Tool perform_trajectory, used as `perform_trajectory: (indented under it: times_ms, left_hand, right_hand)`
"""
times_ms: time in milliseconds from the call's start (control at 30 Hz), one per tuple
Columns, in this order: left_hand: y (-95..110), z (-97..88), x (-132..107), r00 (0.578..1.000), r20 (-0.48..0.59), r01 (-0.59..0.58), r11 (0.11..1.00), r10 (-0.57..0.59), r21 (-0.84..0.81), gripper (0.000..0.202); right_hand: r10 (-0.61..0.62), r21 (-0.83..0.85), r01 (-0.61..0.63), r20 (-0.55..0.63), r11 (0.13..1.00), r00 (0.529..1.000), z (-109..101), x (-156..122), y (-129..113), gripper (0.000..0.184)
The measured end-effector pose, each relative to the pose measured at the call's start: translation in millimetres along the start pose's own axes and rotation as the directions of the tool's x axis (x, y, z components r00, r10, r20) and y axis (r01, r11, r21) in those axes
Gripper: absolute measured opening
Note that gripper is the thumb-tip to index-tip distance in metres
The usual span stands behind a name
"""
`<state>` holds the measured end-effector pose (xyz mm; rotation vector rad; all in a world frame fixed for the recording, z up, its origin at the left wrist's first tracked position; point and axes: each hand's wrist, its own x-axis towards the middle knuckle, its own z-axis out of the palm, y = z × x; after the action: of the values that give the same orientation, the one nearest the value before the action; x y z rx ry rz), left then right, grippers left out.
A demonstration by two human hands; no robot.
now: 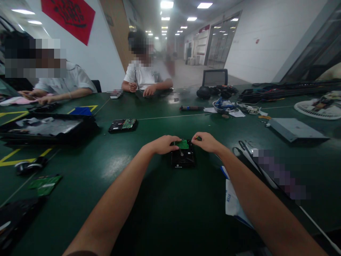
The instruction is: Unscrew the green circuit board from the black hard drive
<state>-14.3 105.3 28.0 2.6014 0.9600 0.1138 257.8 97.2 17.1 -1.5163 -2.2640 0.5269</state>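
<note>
A black hard drive (183,160) lies on the green table in front of me, its green circuit board (183,144) facing up at the far end. My left hand (168,144) grips the drive's far left side, thumb and fingers bent over its edge and the board. Close by the drive's far right corner is my right hand (206,141), its fingers pinched together around a small dark and yellow piece (198,138). Most of that piece is covered by the fingers, so its kind is unclear.
Another hard drive (123,125) lies ahead to the left, near a black tray (48,128). A loose circuit board (45,184) is at left. On the right are a grey metal box (297,129) and a white-blue packet (234,199). Two people sit across the table.
</note>
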Motion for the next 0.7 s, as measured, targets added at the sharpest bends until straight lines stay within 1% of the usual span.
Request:
perform_trajectory:
  times_ms: [100,233,333,467,700]
  left_hand:
    - [1,-0.2,0,1.000,-0.005,-0.009,1.000,0.009,0.010,0.052]
    - [4,-1.1,-1,1.000,-0.005,-0.006,1.000,0.006,0.020,0.052]
    - [4,-1.1,-1,1.000,-0.002,-0.004,1.000,0.004,0.027,0.052]
    - [4,-1.0,0,1.000,0.004,0.005,0.999,-0.005,0.034,0.053]
    - [5,-1.3,-1,1.000,0.003,0.006,0.999,-0.007,0.035,0.052]
  right_hand:
    - [-0.112,0.032,0.110,0.082,0.993,0.990,-4,-1,-16,0.018]
    - [-0.165,-0.034,0.172,0.142,0.985,0.976,-7,-3,-29,0.014]
    - [-0.190,-0.058,0.202,0.169,0.978,0.967,-7,-5,-32,0.013]
    - [-0.193,-0.068,0.208,0.183,0.976,0.964,-8,-6,-34,0.011]
    - [-0.224,-0.022,0.234,0.216,0.972,0.950,-13,-6,-34,0.008]
